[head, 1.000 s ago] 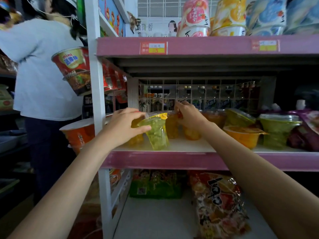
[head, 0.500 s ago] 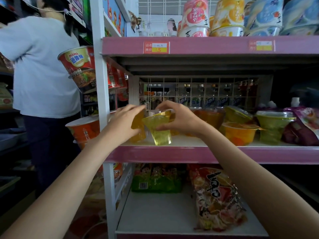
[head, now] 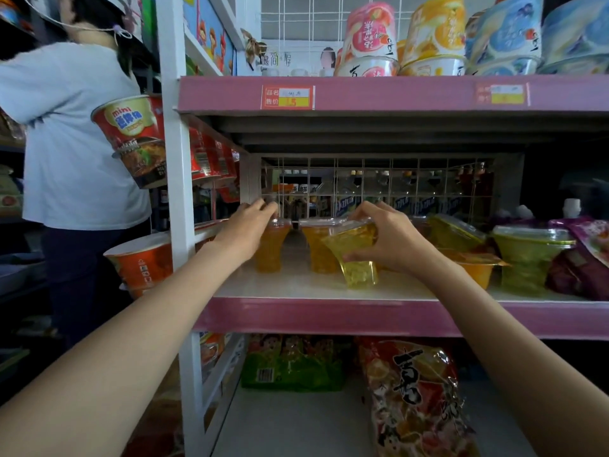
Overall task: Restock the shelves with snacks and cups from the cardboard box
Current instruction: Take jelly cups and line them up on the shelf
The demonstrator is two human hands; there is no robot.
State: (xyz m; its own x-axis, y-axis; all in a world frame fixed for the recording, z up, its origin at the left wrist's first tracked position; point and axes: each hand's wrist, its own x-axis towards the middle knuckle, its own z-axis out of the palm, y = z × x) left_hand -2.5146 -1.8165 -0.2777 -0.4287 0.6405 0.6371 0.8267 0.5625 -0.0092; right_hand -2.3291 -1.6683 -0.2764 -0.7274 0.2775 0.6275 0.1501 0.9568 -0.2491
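While right hand point(head: 392, 239) pinches tilted yellow-green jelly cup point(head: 354, 255), left hand point(head: 247, 232) grips upright orange cup point(head: 272, 247).

green cup point(head: 356, 255) now in right hand point(head: 395, 239)

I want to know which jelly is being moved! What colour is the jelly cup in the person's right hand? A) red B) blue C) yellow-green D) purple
C: the right hand grips a tilted yellow-green jelly cup at the shelf's front, while the left hand holds an orange jelly cup.
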